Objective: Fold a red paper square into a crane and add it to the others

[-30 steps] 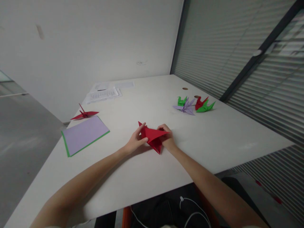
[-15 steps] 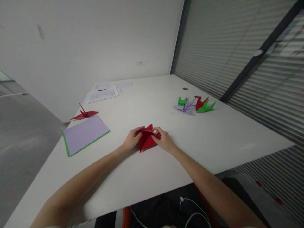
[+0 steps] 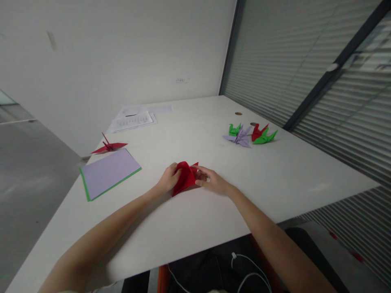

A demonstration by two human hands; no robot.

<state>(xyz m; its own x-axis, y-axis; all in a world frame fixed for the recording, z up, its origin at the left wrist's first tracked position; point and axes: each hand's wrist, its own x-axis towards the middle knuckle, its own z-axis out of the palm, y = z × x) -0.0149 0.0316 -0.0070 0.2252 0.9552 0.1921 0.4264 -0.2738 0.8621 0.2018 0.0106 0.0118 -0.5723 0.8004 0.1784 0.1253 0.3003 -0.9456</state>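
A partly folded sheet of red paper stands tilted between my hands, close above the front part of the white table. My left hand is closed on the paper's left side, thumb on the near face. At its right edge, my right hand has its fingers curled around a flap, with the thumb lower down. Some of the right fingertips are hidden behind the paper. Left of my hands lies a stack of lilac and green paper.
Beyond the stack sits a red paper crane. Several folded cranes stand at the right: a lilac one, a red one and green ones. Printed sheets with a pen lie at the back left. Blinds line the right side.
The red paper has been turned from a wide, open fold to a narrower upright shape and moved slightly left. My right hand has loosened and shifted along its right edge.
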